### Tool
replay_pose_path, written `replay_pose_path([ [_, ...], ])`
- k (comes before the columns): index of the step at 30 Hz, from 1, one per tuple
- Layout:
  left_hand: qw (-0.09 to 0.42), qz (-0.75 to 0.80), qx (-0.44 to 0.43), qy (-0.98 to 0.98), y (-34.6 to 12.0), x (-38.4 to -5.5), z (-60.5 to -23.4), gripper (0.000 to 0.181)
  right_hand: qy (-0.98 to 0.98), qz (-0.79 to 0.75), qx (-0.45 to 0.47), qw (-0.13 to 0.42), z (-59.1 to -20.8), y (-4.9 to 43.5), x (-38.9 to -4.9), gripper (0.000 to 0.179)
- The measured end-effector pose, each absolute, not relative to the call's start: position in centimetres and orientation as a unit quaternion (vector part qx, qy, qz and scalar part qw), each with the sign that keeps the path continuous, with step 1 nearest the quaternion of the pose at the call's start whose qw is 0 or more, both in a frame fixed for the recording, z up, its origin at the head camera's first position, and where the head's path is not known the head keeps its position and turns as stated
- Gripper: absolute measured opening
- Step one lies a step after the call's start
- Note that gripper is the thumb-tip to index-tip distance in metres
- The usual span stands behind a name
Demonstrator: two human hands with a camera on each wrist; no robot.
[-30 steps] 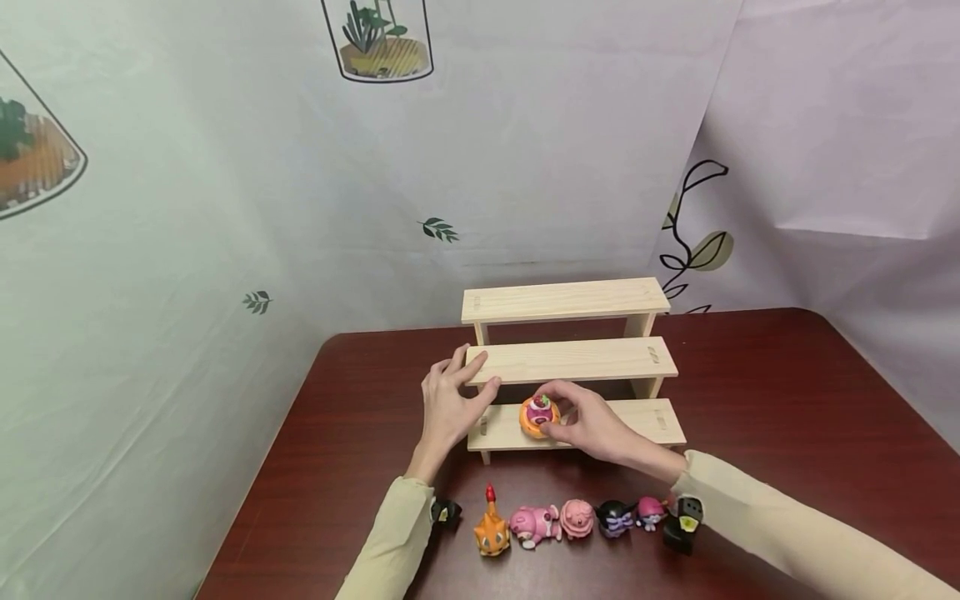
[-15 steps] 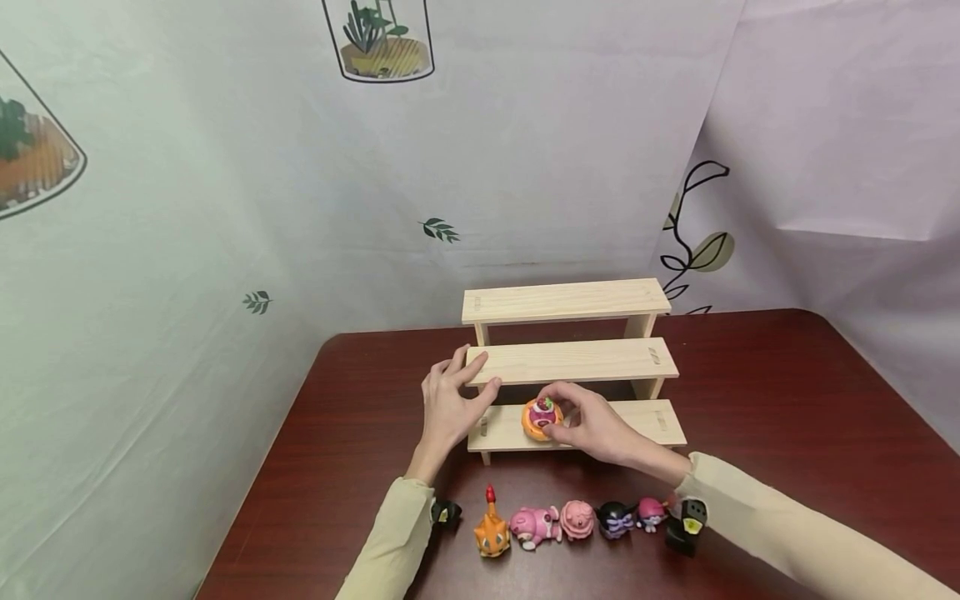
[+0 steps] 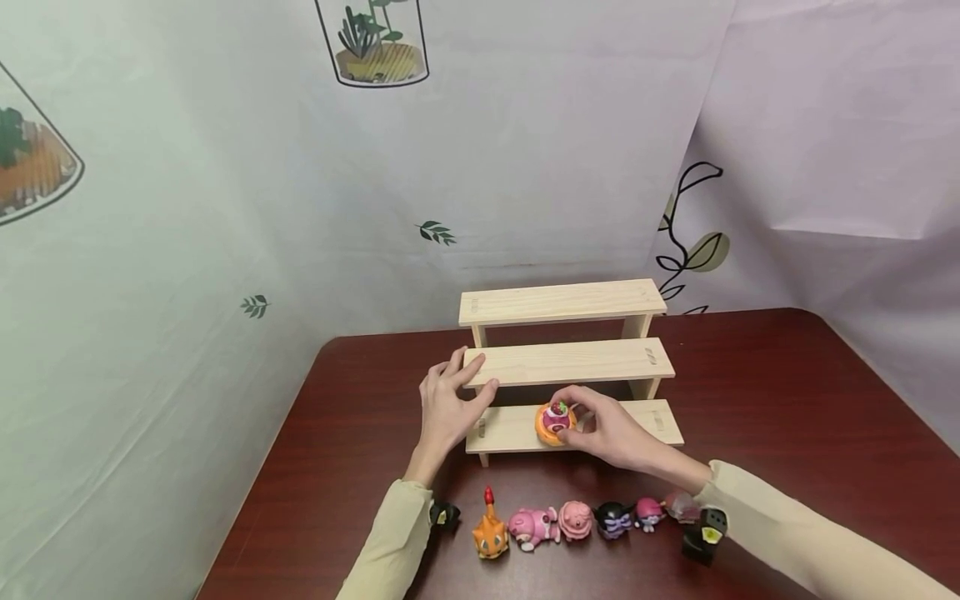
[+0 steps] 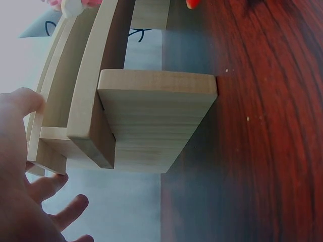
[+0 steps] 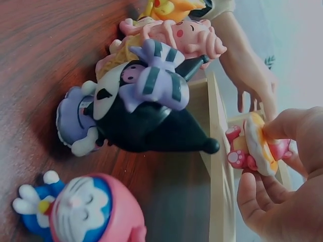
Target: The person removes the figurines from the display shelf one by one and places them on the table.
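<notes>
In the head view my right hand (image 3: 611,429) pinches a small toy figurine (image 3: 556,423) between thumb and fingers, over the lowest step of a wooden three-tier stand (image 3: 510,427). The figurine has an orange ring and a strawberry on top. In the right wrist view the held figurine (image 5: 258,146) also shows pink feet with paw marks. My left hand (image 3: 448,408), fingers spread, touches the left end of the middle step. The left wrist view has its thumb and a finger against the end of the wooden board (image 4: 48,154).
In front of the stand, several figurines lie in a row: an orange one (image 3: 491,536), a pink bear (image 3: 534,527), a pink swirl-topped one (image 3: 576,520), a black one with a purple bow (image 3: 613,521) and a pink-hooded one (image 3: 648,514). The dark red table (image 3: 322,467) meets a printed cloth behind.
My right hand has slid the figurine a little to the right along the lowest step. Another small figure now shows by the right wrist camera. My left hand keeps its place.
</notes>
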State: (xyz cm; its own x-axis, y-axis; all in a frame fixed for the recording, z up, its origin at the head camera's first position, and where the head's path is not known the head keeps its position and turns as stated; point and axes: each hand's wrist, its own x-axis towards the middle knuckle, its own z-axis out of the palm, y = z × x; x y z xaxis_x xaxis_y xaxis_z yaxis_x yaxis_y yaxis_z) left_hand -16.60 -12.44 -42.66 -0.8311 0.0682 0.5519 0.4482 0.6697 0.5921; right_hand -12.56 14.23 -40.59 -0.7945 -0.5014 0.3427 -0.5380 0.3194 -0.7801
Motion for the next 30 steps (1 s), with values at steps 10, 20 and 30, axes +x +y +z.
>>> replay_pose_path([
  [10, 0.254, -0.380, -0.147, -0.877, -12.4, -16.5, -42.6, 0.047, -0.812, 0.483, 0.326, 0.029, -40.1, 16.0, -11.8, 0.034],
  [20, 0.256, -0.382, -0.150, -0.875, -12.4, -16.5, -42.6, 0.046, -0.809, 0.483, 0.332, 0.038, -39.9, 17.8, -11.2, 0.036],
  [30, 0.258, -0.382, -0.149, -0.875, -12.4, -16.6, -42.7, 0.046, -0.817, 0.471, 0.330, 0.048, -39.8, 20.1, -10.2, 0.039],
])
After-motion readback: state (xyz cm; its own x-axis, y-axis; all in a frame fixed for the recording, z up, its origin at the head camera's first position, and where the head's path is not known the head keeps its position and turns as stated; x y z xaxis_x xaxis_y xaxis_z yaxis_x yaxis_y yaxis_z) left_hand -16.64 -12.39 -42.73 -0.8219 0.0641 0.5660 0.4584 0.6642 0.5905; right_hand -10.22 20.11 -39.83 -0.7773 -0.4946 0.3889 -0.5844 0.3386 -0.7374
